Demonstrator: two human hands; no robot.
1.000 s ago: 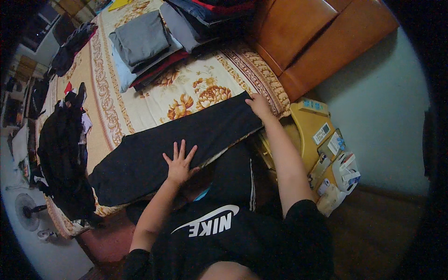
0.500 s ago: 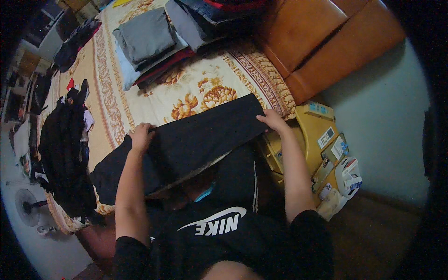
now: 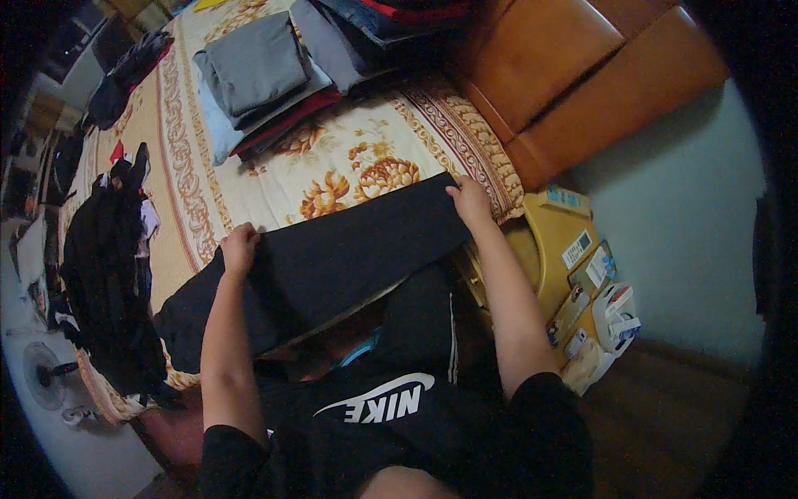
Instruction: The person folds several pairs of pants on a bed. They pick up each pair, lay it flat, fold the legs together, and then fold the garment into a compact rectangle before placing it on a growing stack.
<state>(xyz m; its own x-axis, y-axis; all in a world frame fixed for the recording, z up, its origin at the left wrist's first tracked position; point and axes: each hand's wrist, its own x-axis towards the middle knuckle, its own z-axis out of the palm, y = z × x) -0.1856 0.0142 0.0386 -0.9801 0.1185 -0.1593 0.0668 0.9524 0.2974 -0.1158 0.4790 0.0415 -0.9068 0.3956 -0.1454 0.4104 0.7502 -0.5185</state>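
Note:
A pair of black trousers, folded lengthwise into a long strip, lies along the near edge of the bed. My left hand is closed on its far edge, left of the middle, with the fingertips partly hidden. At the narrow right end, my right hand pinches the far corner between thumb and fingers. The strip's wider left end spreads flat on the bed, and its near edge hangs by my body.
Folded clothes, a grey piece on top, are stacked on the flowered bedspread. A heap of dark clothes lies left. A brown headboard and yellow bedside cabinet stand right. A fan is far left.
My right hand has slid a little away from me along the trousers' right end to the corner. My left hand has shifted slightly left. The whole view has moved a little.

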